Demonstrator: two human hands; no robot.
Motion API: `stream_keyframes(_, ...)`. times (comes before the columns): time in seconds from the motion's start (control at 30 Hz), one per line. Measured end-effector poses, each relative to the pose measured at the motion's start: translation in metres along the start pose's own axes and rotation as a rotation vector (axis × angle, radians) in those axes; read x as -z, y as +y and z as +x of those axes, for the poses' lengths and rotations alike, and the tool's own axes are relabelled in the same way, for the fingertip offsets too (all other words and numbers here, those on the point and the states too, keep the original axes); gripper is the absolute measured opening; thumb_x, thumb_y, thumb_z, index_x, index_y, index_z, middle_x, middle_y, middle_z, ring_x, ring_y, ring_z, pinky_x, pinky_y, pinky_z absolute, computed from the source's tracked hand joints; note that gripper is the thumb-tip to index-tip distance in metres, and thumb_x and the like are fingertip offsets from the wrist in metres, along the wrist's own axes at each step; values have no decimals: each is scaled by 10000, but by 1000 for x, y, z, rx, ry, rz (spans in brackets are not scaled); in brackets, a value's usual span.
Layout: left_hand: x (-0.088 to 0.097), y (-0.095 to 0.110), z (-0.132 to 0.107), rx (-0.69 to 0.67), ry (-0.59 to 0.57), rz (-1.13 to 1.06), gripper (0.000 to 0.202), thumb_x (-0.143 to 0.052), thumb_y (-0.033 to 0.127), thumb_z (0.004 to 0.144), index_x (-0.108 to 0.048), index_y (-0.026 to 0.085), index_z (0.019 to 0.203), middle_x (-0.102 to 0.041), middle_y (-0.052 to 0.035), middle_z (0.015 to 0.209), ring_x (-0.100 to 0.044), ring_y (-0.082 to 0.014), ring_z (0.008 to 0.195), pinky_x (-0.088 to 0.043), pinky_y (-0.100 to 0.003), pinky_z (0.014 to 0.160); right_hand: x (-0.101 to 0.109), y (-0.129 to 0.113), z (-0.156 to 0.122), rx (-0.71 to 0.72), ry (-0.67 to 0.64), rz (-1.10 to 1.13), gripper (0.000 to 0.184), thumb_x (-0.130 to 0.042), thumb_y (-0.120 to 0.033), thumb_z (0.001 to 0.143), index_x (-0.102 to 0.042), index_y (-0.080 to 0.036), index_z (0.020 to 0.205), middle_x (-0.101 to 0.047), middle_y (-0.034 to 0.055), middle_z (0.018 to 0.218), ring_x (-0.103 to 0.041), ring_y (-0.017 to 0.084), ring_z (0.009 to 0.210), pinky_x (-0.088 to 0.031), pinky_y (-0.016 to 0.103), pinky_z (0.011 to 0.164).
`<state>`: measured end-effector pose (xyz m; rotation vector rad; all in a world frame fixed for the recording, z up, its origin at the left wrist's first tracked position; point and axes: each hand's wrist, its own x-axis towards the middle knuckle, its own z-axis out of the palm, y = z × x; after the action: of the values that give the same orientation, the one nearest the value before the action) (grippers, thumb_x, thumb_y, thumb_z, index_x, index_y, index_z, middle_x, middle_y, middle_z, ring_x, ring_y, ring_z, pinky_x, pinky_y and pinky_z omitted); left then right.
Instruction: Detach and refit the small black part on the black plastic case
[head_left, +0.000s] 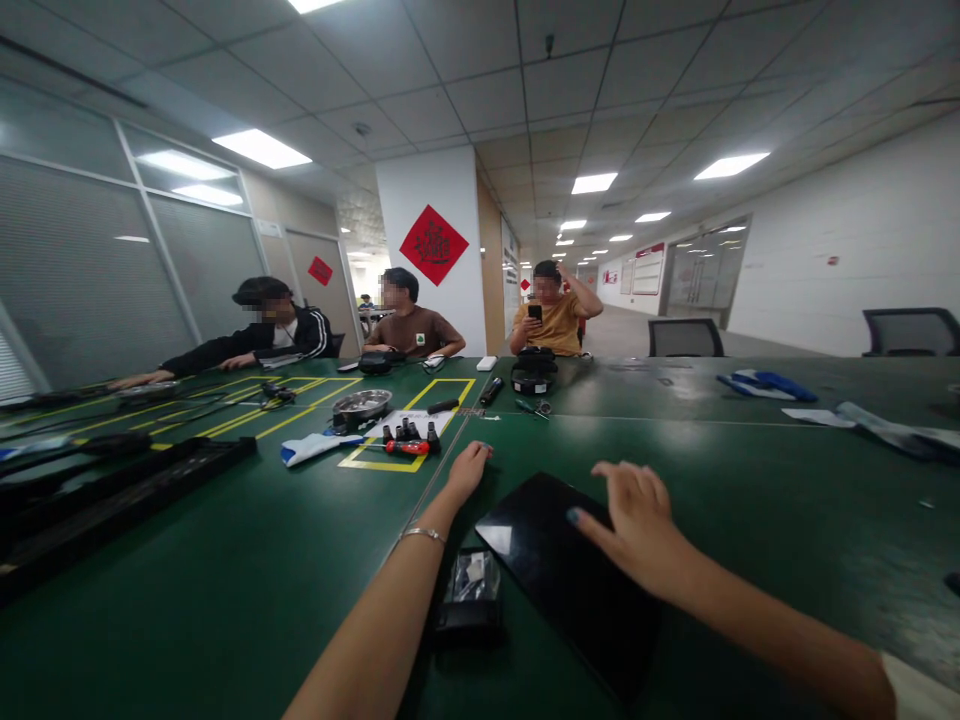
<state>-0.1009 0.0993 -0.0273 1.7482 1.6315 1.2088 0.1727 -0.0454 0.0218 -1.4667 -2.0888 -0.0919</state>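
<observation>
A glossy black flat panel (555,560), like a tablet or screen, lies tilted across the green table in front of me. Over its right edge hovers my right hand (637,515), thumb apart from the bent fingers and nothing between them. My left hand (469,472) is beyond the panel's far left corner, low over the table, its fingers curled together; whatever they hold, if anything, is hidden. Beside my left forearm sits a small black box (471,595) with clear plastic-wrapped pieces in it.
A red-handled screwdriver (407,447), several black sockets (433,437) and a metal bowl (362,405) are at the left. A long black tray (112,500) lies farther left. Blue-and-white cloths (765,385) lie at right. Three people sit across the table (750,480).
</observation>
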Motion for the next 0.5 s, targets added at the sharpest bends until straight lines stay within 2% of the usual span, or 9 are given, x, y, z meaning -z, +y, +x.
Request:
stream_keyframes(0.03,0,0,0,-5,-7,21,213,-400,273,809,-593,184,820,-644,-28,860,-574,-161,848,-418,-276,824,9,19,15,-53,53,-95,591,-366,-611,801,-428,-196,1216,-464,174,1190,-327,377,1214,-171,515,1042)
stream_keyframes(0.1,0,-1,0,-10,-19,64,195,-415,249,804,-597,187,837,-645,-24,883,-573,-155,864,-420,-260,817,26,71,43,-257,210,-282,624,-424,-543,806,-415,-122,1266,-375,245,1276,-232,408,1269,-162,533,1027)
stream_keyframes(0.17,0,0,0,-7,-36,109,188,-424,242,805,-601,191,845,-647,-19,897,-573,-153,882,-419,-250,814,42,138,62,-455,291,-368,596,-467,-437,809,-401,-111,1304,-233,283,1368,-94,423,1316,-141,556,1008)
stream_keyframes(0.23,0,1,0,-5,-53,153,193,-423,251,812,-605,198,850,-650,-16,910,-574,-155,895,-418,-250,811,52,213,62,-707,320,-301,560,-402,-400,838,-392,-141,1334,-122,289,1415,-12,419,1329,-120,594,975)
stream_keyframes(0.33,0,2,0,-11,-69,213,201,-423,267,817,-610,209,861,-652,-14,937,-575,-163,908,-416,-258,809,52,317,30,-1029,381,-159,676,-350,-542,793,-414,-150,1340,-41,309,1428,80,387,1333,-37,610,949)
stream_keyframes(0.4,1,3,-1,-12,-74,241,206,-421,271,820,-613,215,868,-653,-12,954,-575,-166,918,-414,-260,809,42,367,-1,-1137,479,-114,855,-364,-671,673,-421,-137,1338,-68,332,1413,90,378,1333,2,603,943)
stream_keyframes(0.47,1,3,-1,-9,-78,261,208,-421,272,820,-615,219,872,-654,-10,966,-574,-168,925,-413,-258,805,29,396,-28,-1117,558,-128,1080,-317,-790,530,-375,-102,1361,-96,378,1378,25,448,1315,2,641,905)
stream_keyframes(0.5,1,4,-2,-7,-81,270,209,-422,272,819,-616,220,873,-655,-9,970,-574,-168,926,-413,-256,801,24,404,-39,-1022,599,-226,1141,-236,-809,516,-313,-71,1384,-107,400,1358,-16,482,1301,-3,664,874)
